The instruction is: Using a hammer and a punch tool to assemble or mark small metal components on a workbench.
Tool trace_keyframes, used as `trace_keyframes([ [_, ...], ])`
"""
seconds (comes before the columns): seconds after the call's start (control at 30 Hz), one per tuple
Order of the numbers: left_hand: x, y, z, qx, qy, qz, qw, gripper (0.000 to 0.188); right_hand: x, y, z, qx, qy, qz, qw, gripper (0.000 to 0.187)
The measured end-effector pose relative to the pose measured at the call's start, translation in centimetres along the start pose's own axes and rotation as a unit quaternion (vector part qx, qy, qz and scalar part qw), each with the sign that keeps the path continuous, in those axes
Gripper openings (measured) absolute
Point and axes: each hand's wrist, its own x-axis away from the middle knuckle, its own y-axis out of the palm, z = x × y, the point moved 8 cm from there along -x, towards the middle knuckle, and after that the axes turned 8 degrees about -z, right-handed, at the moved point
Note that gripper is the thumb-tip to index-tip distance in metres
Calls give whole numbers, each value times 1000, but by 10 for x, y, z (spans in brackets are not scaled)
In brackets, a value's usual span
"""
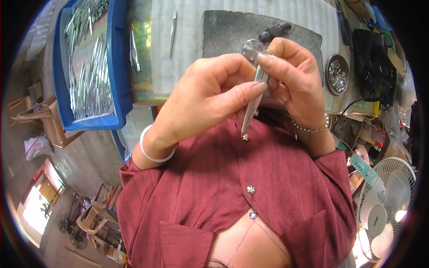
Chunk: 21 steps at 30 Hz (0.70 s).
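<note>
slim silver tweezer-like metal tool (pixel 251 108) is pinched by left hand (pixel 210 88) and right hand (pixel 292 76) before maroon cloth shirt (pixel 214 178), far-end adjustment seemingly in hand, steady hold called for next.

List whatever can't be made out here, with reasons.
In the head view:
Slim metal tool: part of its middle is behind the thumb of the left hand, its upper end behind the fingers of the right hand.
Clear round piece: partly behind the right fingertips.
Metal bits in the round dish: too small to tell apart.
Blue tray: far end cut off by the top edge.
</note>
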Motion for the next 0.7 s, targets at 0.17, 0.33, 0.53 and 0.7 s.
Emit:
trace_keyframes([
  [0.17, -5, 7, -3, 109, -38, -33, 993, 11, -3, -3, 6, -49, 10, -6, 999, 14],
  [0.33, -12, 10, -2, 123, -56, -38, 990, 18, -3, -8, 13, -99, 29, -10, 995, 13],
  [0.53, -20, 10, 2, 102, -55, -42, 992, 17, -3, -13, 13, -123, 18, 4, 992, 13],
  [0.7, -28, 11, 10, 43, -46, -52, 997, 17, 4, -15, 2, -98, -36, 35, 994, 13],
])
